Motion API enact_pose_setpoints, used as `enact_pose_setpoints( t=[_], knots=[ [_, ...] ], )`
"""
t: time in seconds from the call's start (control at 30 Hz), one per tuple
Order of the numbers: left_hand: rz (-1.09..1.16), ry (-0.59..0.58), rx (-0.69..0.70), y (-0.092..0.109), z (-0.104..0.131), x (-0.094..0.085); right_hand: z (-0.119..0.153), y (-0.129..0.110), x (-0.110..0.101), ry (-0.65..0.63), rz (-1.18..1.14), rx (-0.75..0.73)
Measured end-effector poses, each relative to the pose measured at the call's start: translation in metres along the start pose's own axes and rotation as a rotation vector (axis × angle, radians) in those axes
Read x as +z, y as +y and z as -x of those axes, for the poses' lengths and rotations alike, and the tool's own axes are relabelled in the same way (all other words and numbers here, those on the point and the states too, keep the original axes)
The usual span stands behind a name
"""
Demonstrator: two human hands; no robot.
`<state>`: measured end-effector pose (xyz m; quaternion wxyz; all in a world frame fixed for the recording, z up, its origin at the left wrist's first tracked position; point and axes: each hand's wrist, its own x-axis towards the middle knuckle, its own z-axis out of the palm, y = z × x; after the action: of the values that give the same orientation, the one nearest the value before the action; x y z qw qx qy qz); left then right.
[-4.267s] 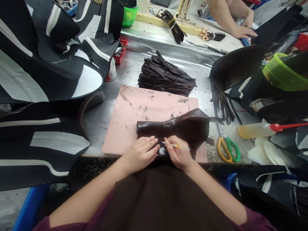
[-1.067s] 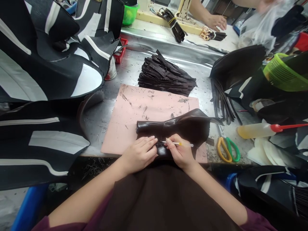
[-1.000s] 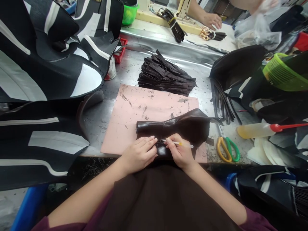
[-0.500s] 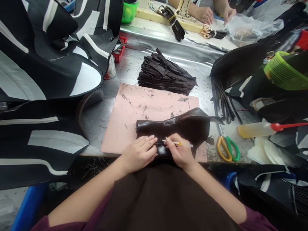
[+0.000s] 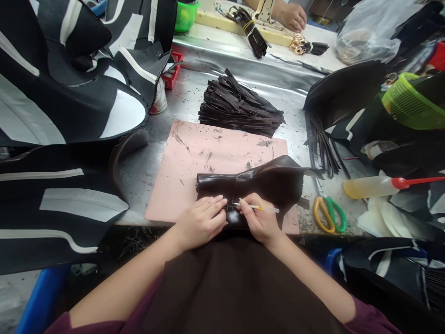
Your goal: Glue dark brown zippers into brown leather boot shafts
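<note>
A dark brown, glossy leather piece (image 5: 271,183), folded over at its left end, lies on a pink board (image 5: 167,185) in front of me. My left hand (image 5: 205,218) rests flat on the leather with its fingers stretched out. In my right hand (image 5: 259,218) is a slim pen (image 5: 267,208) with a clear barrel and a yellow band, pinched between thumb and fingers. Its tip meets the leather beside my left fingertips, along an edge or seam. The underside of my left hand is hidden.
Beyond the board lies a pile of dark strips (image 5: 239,106). To the right are scissors (image 5: 328,214) and a glue bottle (image 5: 368,187) with a red nozzle. Black panels with white strips (image 5: 69,102) fill the left side. A co-worker's hand (image 5: 294,17) rests at the back.
My hands, the pen and the leather look almost unmoved. At the back, one of the co-worker's hands has gone from view, and the plastic bag there has changed shape and stands higher.
</note>
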<state>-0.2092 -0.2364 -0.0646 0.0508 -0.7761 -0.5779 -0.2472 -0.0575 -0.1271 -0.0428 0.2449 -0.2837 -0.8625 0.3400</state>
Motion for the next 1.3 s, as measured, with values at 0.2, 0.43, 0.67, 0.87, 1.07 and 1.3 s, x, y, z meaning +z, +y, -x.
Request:
enact_pose_setpoints(
  t=[0.2, 0.43, 0.67, 0.87, 1.07, 1.3],
  knots=[
    [-0.003, 0.004, 0.0, 0.0, -0.001, 0.0, -0.001, -0.001, -0.001, -0.02, 0.01, -0.019],
    [-0.009, -0.003, -0.002, 0.0, 0.0, -0.001, 0.0, -0.001, 0.0, -0.025, 0.021, -0.031],
    [-0.007, -0.003, -0.003, 0.0, 0.0, 0.001, -0.001, 0.0, -0.002, -0.026, 0.021, -0.031],
    [0.006, -0.011, -0.003, -0.001, 0.0, 0.001, 0.002, -0.002, -0.003, -0.031, -0.058, -0.028],
    [0.122, 0.24, 0.014, 0.0, 0.012, -0.009, 0.014, -0.018, -0.036, 0.576, -0.281, -0.254],
    [0.253, -0.033, -0.918, -0.005, 0.003, -0.034, 0.007, 0.045, -0.092, 0.293, 0.379, 0.534]
  ],
)
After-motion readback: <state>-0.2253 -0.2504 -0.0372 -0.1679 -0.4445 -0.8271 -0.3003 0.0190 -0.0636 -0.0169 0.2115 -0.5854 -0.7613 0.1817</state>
